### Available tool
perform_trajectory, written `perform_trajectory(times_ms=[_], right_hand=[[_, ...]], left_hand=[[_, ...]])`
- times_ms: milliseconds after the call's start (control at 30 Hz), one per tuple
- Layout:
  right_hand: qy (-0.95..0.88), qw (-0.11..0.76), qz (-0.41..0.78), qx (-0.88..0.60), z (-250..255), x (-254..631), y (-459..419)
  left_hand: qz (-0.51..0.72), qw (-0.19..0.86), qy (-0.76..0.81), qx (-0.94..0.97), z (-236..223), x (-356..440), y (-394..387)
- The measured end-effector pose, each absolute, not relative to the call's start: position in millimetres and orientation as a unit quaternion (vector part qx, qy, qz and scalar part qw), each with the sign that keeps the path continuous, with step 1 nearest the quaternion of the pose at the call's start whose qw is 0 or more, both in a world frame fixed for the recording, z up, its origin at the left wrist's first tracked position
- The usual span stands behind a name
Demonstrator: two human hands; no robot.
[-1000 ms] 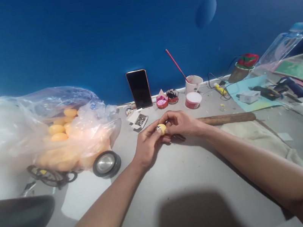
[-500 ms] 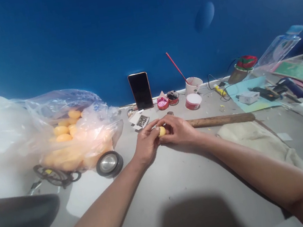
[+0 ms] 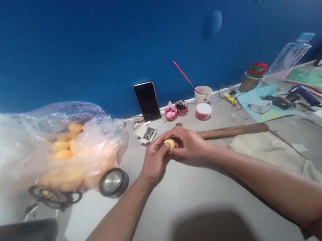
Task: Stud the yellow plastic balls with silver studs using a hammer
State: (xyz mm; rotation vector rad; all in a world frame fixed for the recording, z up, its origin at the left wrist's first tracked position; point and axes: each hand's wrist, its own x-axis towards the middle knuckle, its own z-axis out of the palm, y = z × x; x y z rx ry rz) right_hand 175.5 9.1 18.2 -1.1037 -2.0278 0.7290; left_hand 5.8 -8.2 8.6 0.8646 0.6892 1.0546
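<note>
A small yellow ball (image 3: 170, 144) is pinched between the fingers of both my hands above the grey table. My left hand (image 3: 154, 160) grips it from the left, its thumb on the near side. From the right, my right hand (image 3: 191, 143) closes its fingertips on the same ball, covering part of it. Just beyond my left hand lies an opened small white box (image 3: 143, 134) of tiny shiny metal pieces. A wooden handle (image 3: 236, 130) extends to the right behind my right wrist.
Left stand a clear plastic bag (image 3: 96, 135) of yellow-orange balls and a round black-and-silver object (image 3: 113, 182). Along the blue wall are a phone (image 3: 147, 101), small red cups (image 3: 171, 113) and a white cup (image 3: 203, 94) with a red stick. A cream cloth (image 3: 263, 149) lies right.
The view has shifted slightly, so the table things sit a little lower and further left. Both hands still hold the yellow ball, and more of its surface shows between the fingers.
</note>
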Motion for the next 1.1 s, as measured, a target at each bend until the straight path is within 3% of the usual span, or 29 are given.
perform_trajectory(times_ms=[533, 900, 1100], right_hand=[[-0.792, 0.368, 0.28, -0.399, 17.1, 179.0, 13.5], [-0.746, 0.378, 0.374, -0.4, 24.6, 185.5, 15.4], [-0.664, 0.352, 0.492, -0.439, 34.2, 182.8, 12.5]], left_hand=[[0.487, 0.737, 0.303, 0.357, 5.2, 2.1, -5.9], [0.511, 0.716, 0.302, 0.368, -1.5, 1.9, -1.3], [0.513, 0.709, 0.317, 0.365, -1.4, 4.0, -2.9]])
